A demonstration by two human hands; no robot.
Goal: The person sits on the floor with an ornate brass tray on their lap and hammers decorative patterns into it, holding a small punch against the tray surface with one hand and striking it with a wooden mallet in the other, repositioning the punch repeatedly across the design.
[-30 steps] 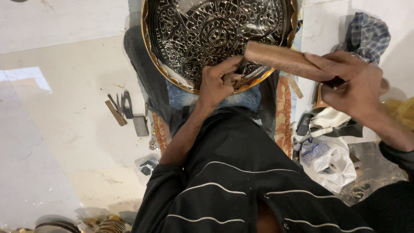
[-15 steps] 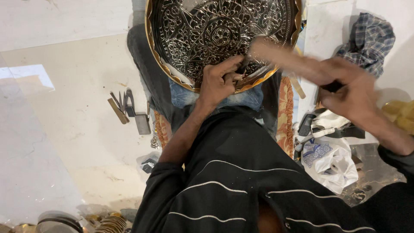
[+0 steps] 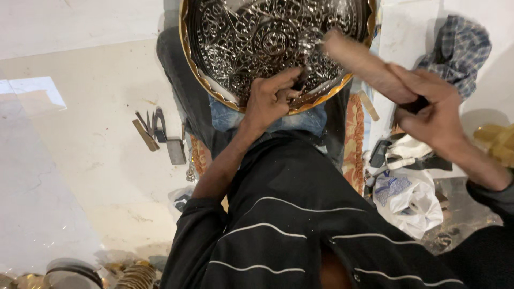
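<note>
Most of the round metal tray (image 3: 257,37) resting on my lap already carries raised floral chasing across its silver face, and from the head view I judge only the band near its gold rim, closest to me, is left to work. My left hand (image 3: 270,99) pinches a small dark punch (image 3: 303,77) against that lower edge, fingers curled tight. My right hand (image 3: 428,109) is clenched round a wooden mallet (image 3: 361,61), raised above the tray and blurred.
</note>
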